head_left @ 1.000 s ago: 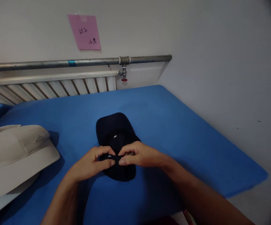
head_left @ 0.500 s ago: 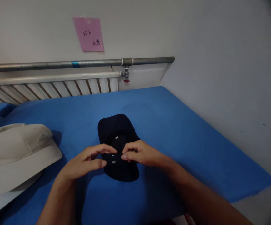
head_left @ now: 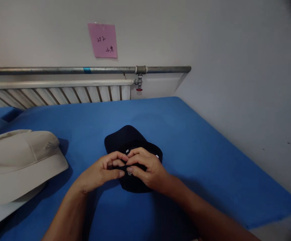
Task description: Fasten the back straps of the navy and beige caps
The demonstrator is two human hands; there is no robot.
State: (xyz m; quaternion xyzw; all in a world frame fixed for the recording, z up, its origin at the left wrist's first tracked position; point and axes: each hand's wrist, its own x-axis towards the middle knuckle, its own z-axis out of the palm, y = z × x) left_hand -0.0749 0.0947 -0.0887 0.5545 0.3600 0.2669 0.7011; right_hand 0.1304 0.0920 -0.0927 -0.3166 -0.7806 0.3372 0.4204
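A dark navy cap (head_left: 124,136) lies on the blue surface in front of me, its brim pointing away and its inside partly showing. My left hand (head_left: 106,168) pinches the near edge of the cap from the left, thumb outside and fingers inside. From the right, my right hand (head_left: 147,165) grips the same edge, its thumb beside a small pale mark on the fabric. The fingertips of both hands nearly meet. White tags show inside the cap; part of its rim is hidden behind my fingers.
Beige caps (head_left: 22,154) sit stacked at the left on the blue-covered bed (head_left: 198,160). Behind it run a white radiator (head_left: 92,93) and a metal pipe (head_left: 110,70) with a red-handled valve (head_left: 139,89). A pink note (head_left: 102,40) hangs on the wall; another wall stands at right.
The cap has turned and its opening has spread toward the right. My hands have come closer together on its near edge. The view has shifted slightly.
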